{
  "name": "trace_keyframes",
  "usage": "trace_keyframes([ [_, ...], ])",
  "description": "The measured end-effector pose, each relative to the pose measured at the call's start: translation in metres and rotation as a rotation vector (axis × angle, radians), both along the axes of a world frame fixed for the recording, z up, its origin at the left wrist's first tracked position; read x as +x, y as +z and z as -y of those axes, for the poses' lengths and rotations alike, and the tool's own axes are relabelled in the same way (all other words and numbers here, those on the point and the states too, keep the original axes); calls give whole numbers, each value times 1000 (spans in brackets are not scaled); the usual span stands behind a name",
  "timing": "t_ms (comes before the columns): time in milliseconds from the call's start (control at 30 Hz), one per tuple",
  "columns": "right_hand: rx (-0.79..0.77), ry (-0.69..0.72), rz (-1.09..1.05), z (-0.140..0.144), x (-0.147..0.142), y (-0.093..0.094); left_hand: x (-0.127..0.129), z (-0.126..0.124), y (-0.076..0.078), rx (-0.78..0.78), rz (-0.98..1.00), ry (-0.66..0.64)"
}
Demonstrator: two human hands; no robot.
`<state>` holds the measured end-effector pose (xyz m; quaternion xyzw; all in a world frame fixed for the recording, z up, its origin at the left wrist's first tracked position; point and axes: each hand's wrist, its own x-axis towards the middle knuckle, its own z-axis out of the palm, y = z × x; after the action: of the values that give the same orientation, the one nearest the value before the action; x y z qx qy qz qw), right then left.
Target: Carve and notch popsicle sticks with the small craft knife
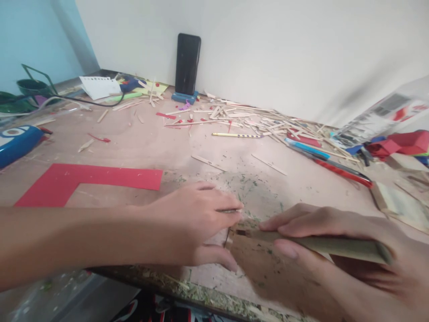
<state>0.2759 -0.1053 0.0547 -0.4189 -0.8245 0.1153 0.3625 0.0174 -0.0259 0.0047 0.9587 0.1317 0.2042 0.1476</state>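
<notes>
Right hand (338, 250): grip closed around a long olive-green bamboo strip (335, 245), near the worktop's (134, 147) front edge. Long axis runs left-right; its notched left end (236, 232) points at the left hand.

Left hand (197, 223): fingertips pinched on a thin blade-like tool (231, 210), type unclear, touching that notched end; this hand is nearer the end.

Red L-shaped paper (83, 179): far left. Wooden sticks (241, 114) scattered along the back edge. Black phone (187, 62) upright in its blue stand. Containers: green basket (31, 85), back left corner, contents unclear.

Wooden table (134, 147) — sticks (241, 116), red paper (83, 179)
</notes>
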Motion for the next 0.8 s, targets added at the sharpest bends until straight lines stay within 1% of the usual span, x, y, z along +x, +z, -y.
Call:
trace_keyframes([
  [100, 4, 0, -2, -1, 0, -2, 0, 0, 0, 2, -11, 3],
  [267, -32, -28, -6, -1, -2, -4, -1, -1, 0, -2, -14, 4],
  [433, -73, -18, -40, 1, -4, -6, 0, 0, 0, -10, -26, 8],
  [567, -197, -31, -157, 2, -9, -7, 1, 0, 1, -24, -40, 4],
  [633, -240, -42, -173, 1, -12, -5, 1, 1, 0, -35, -37, 0],
  [800, -277, -45, -191, -3, -10, -1, 0, 0, 0, -49, -11, -2],
])
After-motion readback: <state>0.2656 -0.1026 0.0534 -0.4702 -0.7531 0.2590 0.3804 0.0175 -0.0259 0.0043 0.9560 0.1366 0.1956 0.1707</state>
